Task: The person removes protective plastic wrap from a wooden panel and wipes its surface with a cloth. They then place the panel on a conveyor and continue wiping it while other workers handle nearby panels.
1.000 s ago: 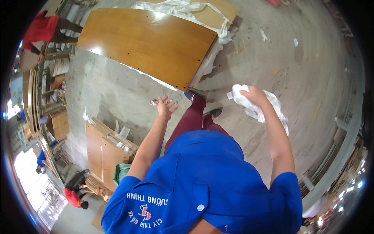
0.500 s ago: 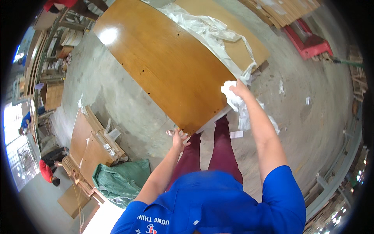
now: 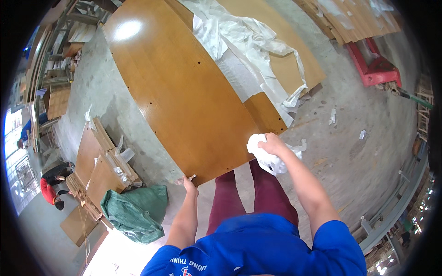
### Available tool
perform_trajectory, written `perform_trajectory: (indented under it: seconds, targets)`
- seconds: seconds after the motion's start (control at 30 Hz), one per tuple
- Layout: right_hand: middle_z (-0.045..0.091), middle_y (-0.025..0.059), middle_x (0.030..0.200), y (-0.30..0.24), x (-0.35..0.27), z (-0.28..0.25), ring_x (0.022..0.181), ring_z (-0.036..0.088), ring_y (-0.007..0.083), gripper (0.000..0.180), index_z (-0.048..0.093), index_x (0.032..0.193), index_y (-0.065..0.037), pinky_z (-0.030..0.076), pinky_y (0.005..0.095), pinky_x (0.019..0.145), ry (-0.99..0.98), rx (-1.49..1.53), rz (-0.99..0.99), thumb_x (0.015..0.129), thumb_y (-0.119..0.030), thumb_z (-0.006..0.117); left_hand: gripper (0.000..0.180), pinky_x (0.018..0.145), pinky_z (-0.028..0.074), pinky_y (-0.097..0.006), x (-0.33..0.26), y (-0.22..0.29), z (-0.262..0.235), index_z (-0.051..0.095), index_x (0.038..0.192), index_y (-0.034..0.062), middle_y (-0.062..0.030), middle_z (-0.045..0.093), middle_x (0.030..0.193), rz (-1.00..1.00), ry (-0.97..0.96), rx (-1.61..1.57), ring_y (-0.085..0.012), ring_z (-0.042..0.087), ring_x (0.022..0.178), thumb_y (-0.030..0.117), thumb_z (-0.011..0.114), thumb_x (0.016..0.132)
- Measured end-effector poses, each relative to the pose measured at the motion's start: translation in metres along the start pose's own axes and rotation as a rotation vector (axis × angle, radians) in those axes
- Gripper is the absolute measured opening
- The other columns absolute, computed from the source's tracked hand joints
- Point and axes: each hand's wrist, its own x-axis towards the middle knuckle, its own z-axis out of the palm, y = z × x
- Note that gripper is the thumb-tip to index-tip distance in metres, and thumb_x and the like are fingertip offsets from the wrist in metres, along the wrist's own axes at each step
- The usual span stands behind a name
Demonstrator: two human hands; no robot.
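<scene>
A glossy brown wooden panel (image 3: 177, 96) with small dark holes stretches away in front of my legs. At its near left corner is my left hand (image 3: 190, 185), closed on the edge, with a small pale scrap by the fingers. My right hand (image 3: 272, 145) grips a crumpled white cloth (image 3: 271, 161) at the near right corner; whether it also holds the panel's edge is hidden. A second brown panel (image 3: 264, 112) shows from beneath on the right, lying on white wrapping sheet (image 3: 235, 69).
Tan board (image 3: 294, 60) lies under the wrapping. A red pallet jack (image 3: 380, 69) stands at the right by stacked boards (image 3: 350, 20). On the left are a green sack (image 3: 133, 211), leaning boards (image 3: 99, 165) and a bending person in red (image 3: 49, 188).
The upper panel has shifted left and toward me, uncovering the second panel and more wrapping. Both hands have come nearer and to the left, the right still holding the white cloth.
</scene>
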Motion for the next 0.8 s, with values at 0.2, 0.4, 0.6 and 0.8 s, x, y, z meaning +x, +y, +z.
perform_trajectory:
  seconds: [0.2, 0.4, 0.6, 0.8]
  targets:
    - [0.064, 0.0175, 0.097, -0.059, 0.083, -0.085, 0.094, 0.06, 0.0328, 0.047, 0.062, 0.103, -0.008, 0.046, 0.0414, 0.08, 0.365, -0.044, -0.038, 0.078, -0.047, 0.053, 0.058, 0.091, 0.043, -0.045, 0.005, -0.002, -0.021, 0.034, 0.127, 0.0073, -0.0107, 0.048, 0.118, -0.022, -0.131, 0.035, -0.0274, 0.051, 0.106, 0.051, 0.04, 0.09]
    - [0.064, 0.0113, 0.102, -0.214, 0.182, -0.16, 0.105, 0.056, 0.0251, 0.081, 0.051, 0.118, -0.002, 0.045, 0.0382, 0.081, 0.597, -0.33, -0.094, 0.073, -0.069, 0.048, 0.059, 0.094, 0.039, -0.046, 0.0, -0.015, -0.025, 0.038, 0.125, 0.0043, -0.0118, 0.047, 0.121, -0.076, -0.093, -0.268, -0.029, 0.047, 0.112, 0.053, 0.031, 0.092]
    - [0.062, 0.0065, 0.105, -0.253, 0.234, -0.181, 0.096, 0.06, 0.0252, 0.041, 0.062, 0.105, -0.013, 0.048, 0.0372, 0.075, 0.512, -0.573, -0.139, 0.077, -0.043, 0.06, 0.058, 0.1, 0.032, -0.048, -0.011, -0.019, -0.005, 0.034, 0.129, 0.004, -0.014, 0.038, 0.132, -0.228, 0.071, -0.651, -0.0312, 0.037, 0.122, 0.049, 0.019, 0.094]
    - [0.056, 0.0104, 0.094, -0.215, 0.205, -0.16, 0.084, 0.06, 0.0284, 0.011, 0.055, 0.089, -0.009, 0.048, 0.0406, 0.068, 0.768, -0.602, -0.654, 0.082, -0.014, 0.048, 0.06, 0.105, 0.026, -0.049, -0.017, -0.01, -0.001, 0.023, 0.136, 0.0045, -0.0149, 0.029, 0.139, -0.302, 0.063, -0.622, -0.0328, 0.029, 0.129, 0.047, 0.014, 0.095]
